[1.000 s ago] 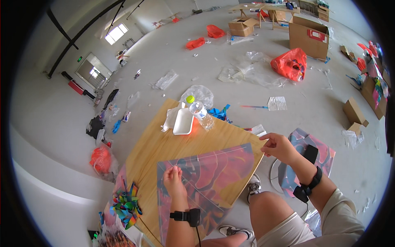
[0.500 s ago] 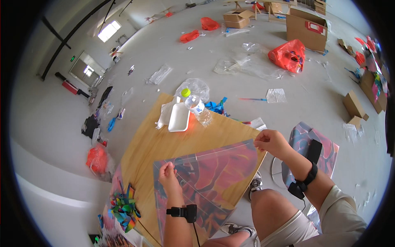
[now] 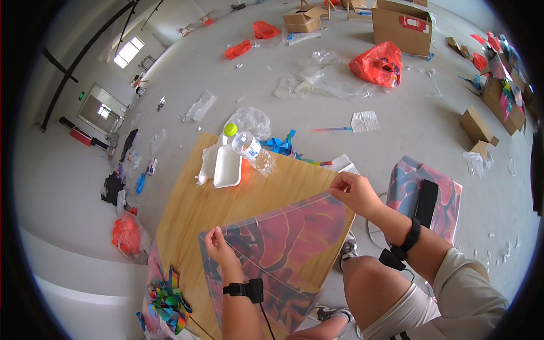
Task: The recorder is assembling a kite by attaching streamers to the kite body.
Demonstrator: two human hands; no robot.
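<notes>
A thin, see-through printed fabric sheet (image 3: 283, 238), red, purple and grey with pale seam lines, lies over the wooden table (image 3: 187, 192) in front of me. My left hand (image 3: 224, 252) is closed in a pinch at the sheet's left corner, thumb and index finger together. At the sheet's far right corner, near the table's edge, my right hand (image 3: 358, 195) pinches the fabric between its fingertips. The upper edge runs fairly straight between both hands. Each wrist wears a black strap with a small box.
A white tray (image 3: 228, 167) and a clear bottle (image 3: 253, 153) with a green cap stand at the table's far end. Rainbow ribbons (image 3: 169, 300) lie at its left. A black phone (image 3: 426, 201) rests on folded printed fabric (image 3: 408, 175). Boxes and plastic bags litter the floor.
The whole view has shifted, so the table and floor items sit further left. Both hands keep their pinch at the sheet's corners, with little movement relative to the table.
</notes>
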